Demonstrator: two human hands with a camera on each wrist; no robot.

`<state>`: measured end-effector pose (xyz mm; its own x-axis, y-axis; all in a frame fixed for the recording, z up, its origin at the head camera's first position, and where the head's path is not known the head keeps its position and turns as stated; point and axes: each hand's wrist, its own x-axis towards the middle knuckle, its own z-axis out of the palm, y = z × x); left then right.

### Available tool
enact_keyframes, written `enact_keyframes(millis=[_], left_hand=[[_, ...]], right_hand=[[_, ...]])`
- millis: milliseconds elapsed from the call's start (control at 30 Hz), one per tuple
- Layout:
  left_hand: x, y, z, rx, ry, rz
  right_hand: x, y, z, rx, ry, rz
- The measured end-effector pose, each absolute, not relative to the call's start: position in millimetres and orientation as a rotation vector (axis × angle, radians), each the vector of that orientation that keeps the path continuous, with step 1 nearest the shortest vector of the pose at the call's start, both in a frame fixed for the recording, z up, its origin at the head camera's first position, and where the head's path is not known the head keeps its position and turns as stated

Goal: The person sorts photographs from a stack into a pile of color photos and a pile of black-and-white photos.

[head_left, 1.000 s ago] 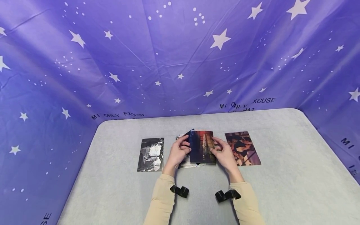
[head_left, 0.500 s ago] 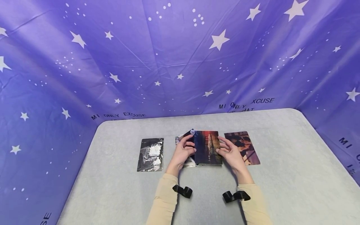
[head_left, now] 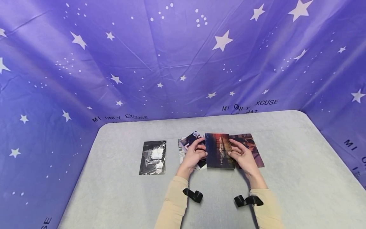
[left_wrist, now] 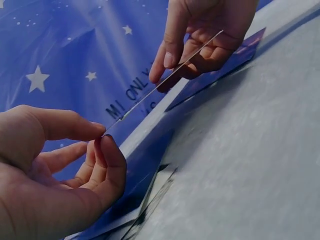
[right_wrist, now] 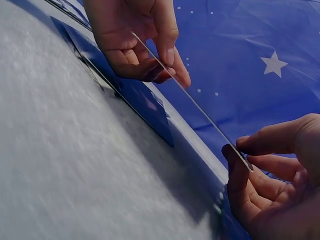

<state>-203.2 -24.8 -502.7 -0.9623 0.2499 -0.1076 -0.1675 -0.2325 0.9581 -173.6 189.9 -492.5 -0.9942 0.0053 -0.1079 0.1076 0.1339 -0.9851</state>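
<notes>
Between my two hands is a picture card [head_left: 218, 151] with a dark blue side, a red top and a lit pattern. It is raised off the table, and in both wrist views its thin edge [right_wrist: 200, 111] shows as a slanted line. My left hand [head_left: 192, 159] pinches the left edge between thumb and fingers. On the opposite edge, my right hand [head_left: 245, 160] pinches it the same way. Below and left of the card lies an overlapping pile of picture cards [head_left: 190, 140]. A reddish-brown picture card [head_left: 248, 140] lies under my right hand, partly covered.
A black-and-white picture card [head_left: 152, 158] lies at the left on the grey table [head_left: 120, 190]. Behind the table hangs a purple star-patterned cloth [head_left: 171, 63]. Black wrist mounts [head_left: 194, 195] sit on both sleeves.
Both hands have carried the held card to the right, off much of the pile and over the left part of the reddish-brown card. More of the pile shows now.
</notes>
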Motion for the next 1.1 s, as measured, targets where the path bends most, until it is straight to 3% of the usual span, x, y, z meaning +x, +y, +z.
enact_keyframes(millis=[1100], left_hand=[[-194.9,48.7,-506.2,0.082,1.775,2.3]], right_hand=[[-170.2,251.3,-497.3,-0.027,2.611,-1.83]])
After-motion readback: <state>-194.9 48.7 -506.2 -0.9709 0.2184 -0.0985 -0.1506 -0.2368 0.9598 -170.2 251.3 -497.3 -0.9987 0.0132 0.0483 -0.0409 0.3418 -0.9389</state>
